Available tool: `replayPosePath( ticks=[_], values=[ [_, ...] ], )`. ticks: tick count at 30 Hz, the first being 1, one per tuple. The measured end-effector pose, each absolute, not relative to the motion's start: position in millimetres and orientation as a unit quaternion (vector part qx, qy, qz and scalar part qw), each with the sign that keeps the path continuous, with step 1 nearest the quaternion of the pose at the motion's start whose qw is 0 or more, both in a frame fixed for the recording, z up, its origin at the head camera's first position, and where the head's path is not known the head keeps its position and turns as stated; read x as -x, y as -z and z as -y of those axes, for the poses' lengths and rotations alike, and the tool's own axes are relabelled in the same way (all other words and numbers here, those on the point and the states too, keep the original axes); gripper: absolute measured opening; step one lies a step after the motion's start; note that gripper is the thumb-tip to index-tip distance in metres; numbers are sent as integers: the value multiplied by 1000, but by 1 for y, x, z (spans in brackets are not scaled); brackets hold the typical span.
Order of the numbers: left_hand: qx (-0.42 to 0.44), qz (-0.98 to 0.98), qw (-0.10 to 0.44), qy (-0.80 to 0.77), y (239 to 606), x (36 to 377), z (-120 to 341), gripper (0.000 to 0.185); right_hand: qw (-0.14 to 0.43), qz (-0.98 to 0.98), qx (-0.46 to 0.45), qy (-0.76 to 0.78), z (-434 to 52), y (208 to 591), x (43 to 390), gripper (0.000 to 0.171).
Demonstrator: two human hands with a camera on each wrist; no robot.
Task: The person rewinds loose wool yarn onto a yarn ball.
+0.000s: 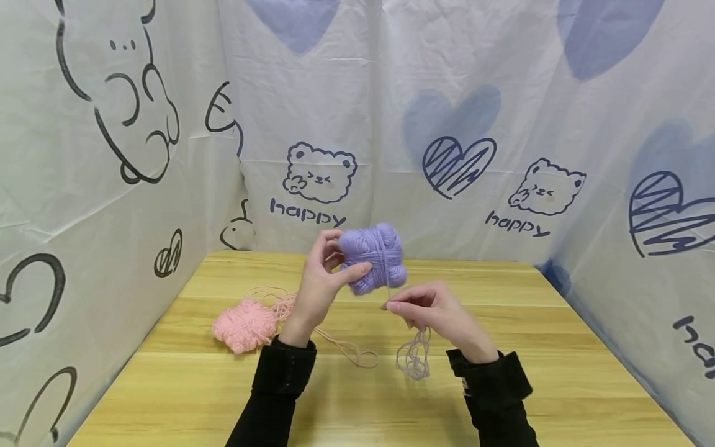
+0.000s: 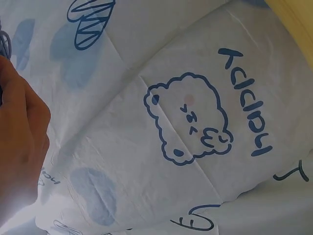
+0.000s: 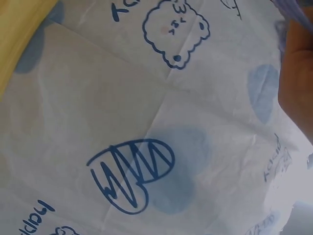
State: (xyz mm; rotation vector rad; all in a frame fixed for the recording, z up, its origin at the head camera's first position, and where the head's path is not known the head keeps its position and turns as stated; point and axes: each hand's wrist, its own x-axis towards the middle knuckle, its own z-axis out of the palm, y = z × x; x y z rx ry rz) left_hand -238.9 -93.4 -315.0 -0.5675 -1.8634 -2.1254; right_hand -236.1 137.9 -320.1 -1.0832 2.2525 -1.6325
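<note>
My left hand (image 1: 324,273) grips a purple yarn bundle (image 1: 363,248) above the table, its thumb across the front. Strands run both crosswise and up and down around the bundle. Just below and to its right, my right hand (image 1: 438,310) pinches the purple strand that comes off the bundle's underside. A loose tangle of purple yarn (image 1: 414,357) hangs beneath that hand. In the left wrist view the left hand (image 2: 22,142) shows only at the left edge; in the right wrist view the right hand (image 3: 298,78) is at the right edge, with purple yarn (image 3: 293,10) above it.
A pink yarn ball (image 1: 244,325) lies on the wooden table (image 1: 558,372) left of my left forearm. Its loose pink strand (image 1: 349,354) trails right across the tabletop. White cloth (image 1: 447,49) with printed hearts and bears encloses the table at the back and sides.
</note>
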Motion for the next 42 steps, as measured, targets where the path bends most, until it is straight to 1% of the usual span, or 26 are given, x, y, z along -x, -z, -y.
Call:
replayPosePath(
  ticks=[5,8,13,14,17,19,22,24,28,30,33,38,42],
  values=[
    [197,611,119,757,313,237,94,54,115,-755,320,561,-134,332,247,26],
    [210,604,102,762,312,235,94,53,126,-740,312,582,-135,339,254,26],
    [249,594,49,764,310,233,95,55,125,-709,340,605,-144,346,264,14],
    [259,593,38,761,310,232,96,56,127,-700,350,609,-147,347,265,15],
    [292,593,-2,750,309,230,98,57,144,-668,382,622,-156,345,268,22],
    [315,594,-32,739,308,228,99,58,165,-638,392,642,-161,344,269,25],
    [345,610,-66,710,309,227,100,58,189,-586,378,691,-167,339,269,27],
    [356,637,-73,680,310,227,100,58,194,-542,373,728,-168,336,267,30],
    [347,702,-48,620,314,230,100,56,187,-455,405,771,-168,328,260,37],
    [325,728,-28,603,315,232,99,54,177,-431,433,772,-168,323,256,41],
    [281,758,6,588,317,234,96,54,152,-444,438,766,-167,317,248,41],
    [205,781,79,584,318,238,91,57,96,-561,407,714,-163,312,236,34],
    [166,756,136,619,317,240,90,57,86,-650,375,655,-156,310,230,22]
  ],
)
